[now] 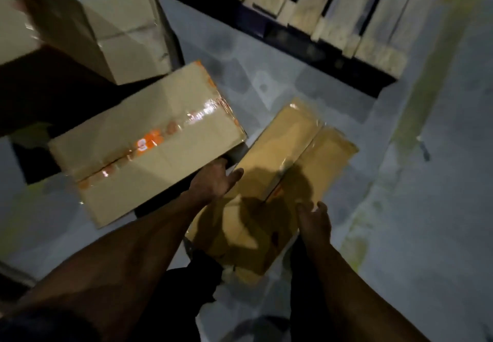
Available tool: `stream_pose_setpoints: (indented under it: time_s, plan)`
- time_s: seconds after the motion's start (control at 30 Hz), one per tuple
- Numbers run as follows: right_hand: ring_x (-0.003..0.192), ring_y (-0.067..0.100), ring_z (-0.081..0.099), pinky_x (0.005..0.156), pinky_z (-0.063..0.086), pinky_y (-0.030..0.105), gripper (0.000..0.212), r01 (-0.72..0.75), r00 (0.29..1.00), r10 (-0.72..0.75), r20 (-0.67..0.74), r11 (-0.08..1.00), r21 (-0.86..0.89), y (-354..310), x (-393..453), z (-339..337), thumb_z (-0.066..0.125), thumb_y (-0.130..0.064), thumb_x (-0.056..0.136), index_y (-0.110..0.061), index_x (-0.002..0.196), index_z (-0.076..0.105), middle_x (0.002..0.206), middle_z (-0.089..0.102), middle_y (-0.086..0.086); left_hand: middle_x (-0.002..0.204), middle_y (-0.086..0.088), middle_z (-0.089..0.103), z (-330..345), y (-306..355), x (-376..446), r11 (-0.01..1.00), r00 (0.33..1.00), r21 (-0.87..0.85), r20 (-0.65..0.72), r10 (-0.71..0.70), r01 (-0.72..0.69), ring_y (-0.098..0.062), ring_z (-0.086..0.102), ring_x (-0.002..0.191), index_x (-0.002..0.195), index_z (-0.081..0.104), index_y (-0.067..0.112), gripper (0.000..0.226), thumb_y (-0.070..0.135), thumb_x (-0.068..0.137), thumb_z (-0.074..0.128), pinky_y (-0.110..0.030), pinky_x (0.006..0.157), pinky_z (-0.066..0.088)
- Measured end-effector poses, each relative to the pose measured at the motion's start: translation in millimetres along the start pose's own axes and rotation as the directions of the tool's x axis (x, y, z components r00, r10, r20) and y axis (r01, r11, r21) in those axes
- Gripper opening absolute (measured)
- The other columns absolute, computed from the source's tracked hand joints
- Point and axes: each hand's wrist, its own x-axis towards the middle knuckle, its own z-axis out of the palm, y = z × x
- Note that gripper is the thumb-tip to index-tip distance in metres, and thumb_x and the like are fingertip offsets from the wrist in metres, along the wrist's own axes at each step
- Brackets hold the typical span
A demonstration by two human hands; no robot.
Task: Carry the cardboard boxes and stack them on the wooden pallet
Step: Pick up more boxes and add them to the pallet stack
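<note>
A long taped cardboard box (290,155) lies on the grey floor in front of me. My left hand (216,179) is at its left edge, fingers spread, touching or nearly touching the top. My right hand (314,221) hovers at its near right side, fingers apart. Neither hand has a clear hold on it. A second box (149,139) with orange tape lies just to the left. A bigger box (125,37) stands at the upper left. The wooden pallet (333,19), with pale slats, lies at the top of the view.
Another pale box face (16,32) fills the far upper left, blurred. Grey concrete floor (426,208) with a faded yellow-green line (416,107) stretches to the right between the boxes and the pallet. My dark trousers show at the bottom.
</note>
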Motion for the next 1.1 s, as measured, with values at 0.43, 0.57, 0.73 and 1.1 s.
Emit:
stream_pose_setpoints:
  time_s: [0.43,0.57,0.73,1.1]
  plan:
    - [0.143,0.037,0.031,0.112,0.031,0.045,0.105,-0.161,0.978,0.201,-0.053,0.895,0.416,53,94,86,0.074,-0.055,0.082,-0.02,0.158,0.01,0.16,0.027,0.012,0.133,-0.006,0.062,86,-30,110,0.967,0.992,-0.239,0.115,-0.057,0.083,-0.027,0.059,0.121,0.14,0.053,0.019,0.081,0.058,0.075,0.079,-0.041,0.104,0.049]
    - [0.14,0.035,0.035,0.109,0.033,0.044,0.101,-0.129,0.977,0.192,-0.096,0.881,0.456,54,89,87,0.075,-0.055,0.08,-0.024,0.157,0.018,0.157,0.032,0.009,0.129,-0.001,0.063,82,-25,104,0.977,0.997,-0.212,0.083,0.005,0.013,-0.021,0.059,0.116,0.138,0.055,0.023,0.068,0.054,0.081,0.075,-0.031,0.098,0.046]
    - [0.133,0.038,0.044,0.098,0.035,0.038,0.102,-0.043,0.976,0.134,-0.174,0.892,0.451,43,71,50,0.068,-0.074,0.074,-0.034,0.153,0.018,0.15,0.041,0.009,0.123,0.002,0.064,64,11,83,0.988,0.998,-0.153,0.043,0.037,-0.03,-0.019,0.06,0.11,0.135,0.058,0.023,0.071,0.064,0.08,0.071,-0.034,0.098,0.047]
    - [0.129,0.035,0.049,0.102,0.039,0.043,0.091,0.165,0.97,-0.094,-0.222,0.931,0.326,-30,-25,-184,0.065,-0.064,0.085,-0.023,0.154,0.024,0.145,0.05,0.01,0.107,-0.01,0.068,-22,207,-61,1.0,0.94,0.018,-0.342,0.008,-0.002,-0.033,0.063,0.095,0.109,0.065,0.017,0.077,0.085,0.073,0.056,-0.037,0.077,0.051]
